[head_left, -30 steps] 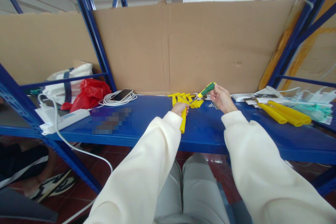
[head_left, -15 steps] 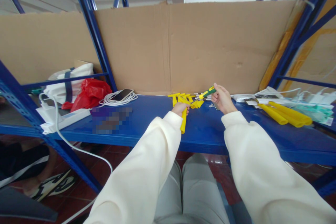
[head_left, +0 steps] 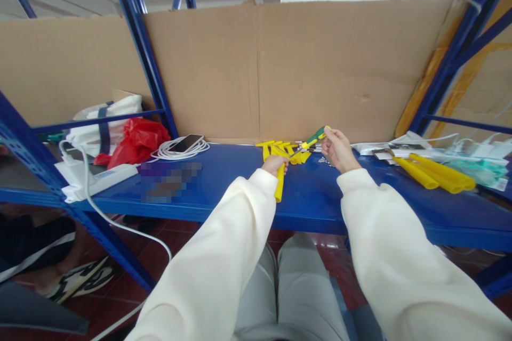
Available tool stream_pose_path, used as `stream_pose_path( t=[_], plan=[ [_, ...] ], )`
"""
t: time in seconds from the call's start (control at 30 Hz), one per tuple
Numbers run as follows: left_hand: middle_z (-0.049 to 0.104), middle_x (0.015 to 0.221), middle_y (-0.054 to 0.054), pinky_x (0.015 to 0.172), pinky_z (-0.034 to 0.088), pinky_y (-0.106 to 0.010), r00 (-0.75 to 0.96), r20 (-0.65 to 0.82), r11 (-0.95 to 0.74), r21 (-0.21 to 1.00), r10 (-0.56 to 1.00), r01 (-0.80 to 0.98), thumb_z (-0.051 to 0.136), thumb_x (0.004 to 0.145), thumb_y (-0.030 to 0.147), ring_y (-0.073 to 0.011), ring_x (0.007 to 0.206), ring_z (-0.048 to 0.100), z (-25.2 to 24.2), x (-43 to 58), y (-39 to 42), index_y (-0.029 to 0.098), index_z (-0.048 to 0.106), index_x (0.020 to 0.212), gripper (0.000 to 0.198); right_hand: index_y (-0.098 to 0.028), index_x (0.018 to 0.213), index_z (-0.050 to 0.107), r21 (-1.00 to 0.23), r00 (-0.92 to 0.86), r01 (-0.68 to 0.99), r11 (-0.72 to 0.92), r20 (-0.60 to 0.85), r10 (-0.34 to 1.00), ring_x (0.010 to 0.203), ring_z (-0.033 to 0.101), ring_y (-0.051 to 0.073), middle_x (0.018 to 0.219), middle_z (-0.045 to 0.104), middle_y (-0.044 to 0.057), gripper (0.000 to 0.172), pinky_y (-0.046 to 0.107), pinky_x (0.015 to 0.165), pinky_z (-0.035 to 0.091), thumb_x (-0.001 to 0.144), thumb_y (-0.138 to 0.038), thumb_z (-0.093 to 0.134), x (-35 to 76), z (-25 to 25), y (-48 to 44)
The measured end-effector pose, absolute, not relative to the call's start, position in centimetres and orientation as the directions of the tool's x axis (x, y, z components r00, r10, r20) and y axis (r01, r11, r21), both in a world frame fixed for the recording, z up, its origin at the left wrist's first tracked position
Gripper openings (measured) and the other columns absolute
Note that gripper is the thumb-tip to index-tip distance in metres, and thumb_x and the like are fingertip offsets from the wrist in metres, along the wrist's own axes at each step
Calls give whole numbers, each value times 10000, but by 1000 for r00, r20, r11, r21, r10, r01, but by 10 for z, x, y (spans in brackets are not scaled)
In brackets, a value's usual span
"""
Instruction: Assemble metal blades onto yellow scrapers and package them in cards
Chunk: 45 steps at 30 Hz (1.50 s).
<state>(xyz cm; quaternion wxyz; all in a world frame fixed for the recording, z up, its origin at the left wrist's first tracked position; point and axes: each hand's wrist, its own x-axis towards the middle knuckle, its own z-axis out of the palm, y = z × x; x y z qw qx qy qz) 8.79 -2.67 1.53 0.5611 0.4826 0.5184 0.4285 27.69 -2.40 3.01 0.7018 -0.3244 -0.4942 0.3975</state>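
Note:
My left hand [head_left: 274, 164] is closed around a yellow tube-shaped handle [head_left: 279, 186], whose lower end sticks out below my fist. A green and yellow screwdriver [head_left: 315, 138] slants down from the right, its metal shaft reaching to my left hand. The fingertips of my right hand [head_left: 337, 149] pinch the end of its grip. Exactly where the tip meets the piece is hidden by my left fingers. Behind my left hand lies a pile of yellow pieces [head_left: 276, 148] with metal parts beside it. Small metal bits [head_left: 323, 160], perhaps screws, lie near my right hand.
Larger yellow handles [head_left: 436, 173] lie on the blue shelf [head_left: 320, 197] at right, by plastic packaging [head_left: 476, 168]. To the left are a phone [head_left: 189, 143] on a coiled white cable [head_left: 164, 152], a red bag [head_left: 140, 141] and a power strip [head_left: 108, 181]. Cardboard [head_left: 320, 74] closes the back.
The screwdriver's grip has turned a little and shifted slightly in my right fingertips. My left hand keeps its hold on the yellow handle in the same place.

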Motion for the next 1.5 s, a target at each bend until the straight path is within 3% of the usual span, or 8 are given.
stream_pose_path(
  t=[0.33, 0.53, 0.63, 0.83, 1.07, 1.3, 1.5],
  plan=[
    [450, 488, 53, 484, 355, -223, 106, -171, 170, 985, 980, 22, 569, 874, 15, -84, 432, 408, 16, 88, -27, 172, 522, 700, 239, -239, 758, 500, -841, 181, -242, 484, 451, 874, 333, 342, 48, 415, 379, -131, 566, 165, 325, 266, 618, -612, 902, 279, 27, -20],
    [452, 489, 46, 486, 359, -239, 91, -156, 154, 988, 984, 28, 547, 890, 21, -99, 443, 415, 14, 89, -26, 163, 549, 717, 224, -234, 771, 516, -838, 122, -266, 477, 462, 878, 374, 427, 66, 489, 530, -73, 494, 170, 353, 299, 698, -570, 871, 279, 28, -22],
    [453, 487, 48, 488, 366, -240, 89, -160, 158, 987, 983, 33, 549, 888, 22, -103, 446, 419, 13, 89, -24, 158, 564, 739, 202, -234, 784, 519, -839, 118, -265, 475, 460, 880, 373, 420, 61, 508, 531, -73, 473, 168, 352, 284, 711, -542, 870, 279, 28, -22],
    [451, 487, 52, 491, 365, -234, 93, -181, 180, 983, 979, 23, 601, 861, 28, -98, 444, 424, 14, 88, -24, 174, 551, 734, 199, -239, 747, 466, -838, 230, -230, 496, 448, 864, 354, 351, 42, 467, 430, -119, 599, 157, 318, 222, 578, -571, 934, 279, 26, -19],
    [448, 483, 50, 475, 339, -223, 88, -176, 175, 984, 980, 21, 571, 873, 11, -83, 420, 408, 15, 88, -28, 193, 501, 684, 271, -251, 784, 468, -837, 249, -199, 510, 460, 852, 319, 300, 38, 432, 407, -138, 631, 158, 304, 195, 552, -616, 928, 278, 25, -19],
    [471, 514, 49, 492, 381, -225, 97, -168, 167, 986, 981, 14, 671, 802, 22, -85, 440, 430, 12, 87, -22, 186, 514, 679, 258, -235, 790, 541, -833, 196, -194, 518, 485, 852, 327, 335, 43, 441, 439, -113, 538, 166, 316, 232, 639, -621, 884, 281, 25, -18],
    [446, 488, 52, 470, 387, -204, 113, -136, 134, 991, 984, 23, 585, 855, 19, -74, 414, 406, 13, 87, -25, 183, 492, 637, 288, -234, 813, 544, -836, 103, -229, 499, 490, 866, 363, 408, 54, 517, 513, -86, 452, 174, 338, 280, 729, -552, 854, 282, 26, -18]
  ],
)
